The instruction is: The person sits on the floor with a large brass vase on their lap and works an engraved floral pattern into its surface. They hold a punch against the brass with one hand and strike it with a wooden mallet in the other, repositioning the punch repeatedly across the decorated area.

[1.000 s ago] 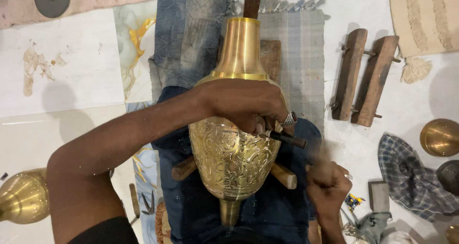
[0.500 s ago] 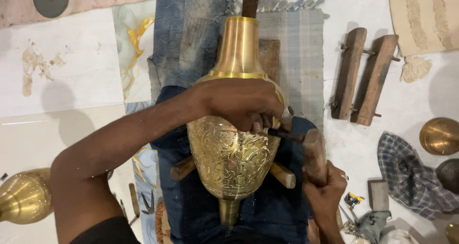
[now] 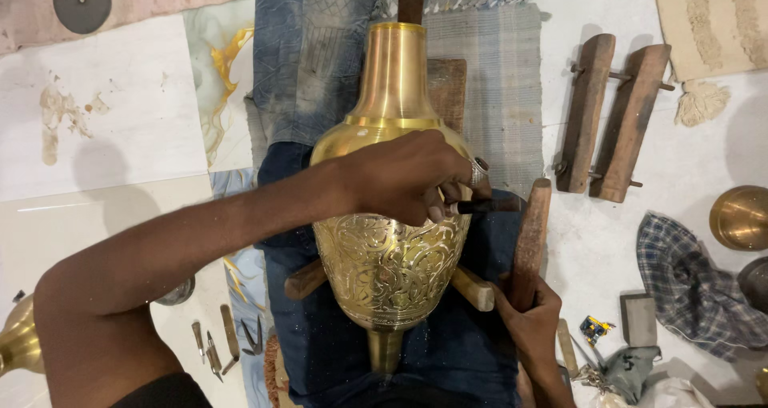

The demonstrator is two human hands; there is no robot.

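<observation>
Head view: left hand pinches chisel against brass vase, right hand grips wooden mallet; lower belly engraved, neck plain

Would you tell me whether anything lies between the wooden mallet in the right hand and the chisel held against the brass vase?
Nothing visible does: the wooden mallet in the right hand meets the end of the chisel, which the left hand holds against the brass vase.

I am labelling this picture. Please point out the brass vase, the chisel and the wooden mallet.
brass vase (image 3: pixel 392 80), head view, smooth neck.
chisel (image 3: pixel 490 206), head view, dark shaft.
wooden mallet (image 3: pixel 532 236), head view, middle of the long wooden body.
</observation>
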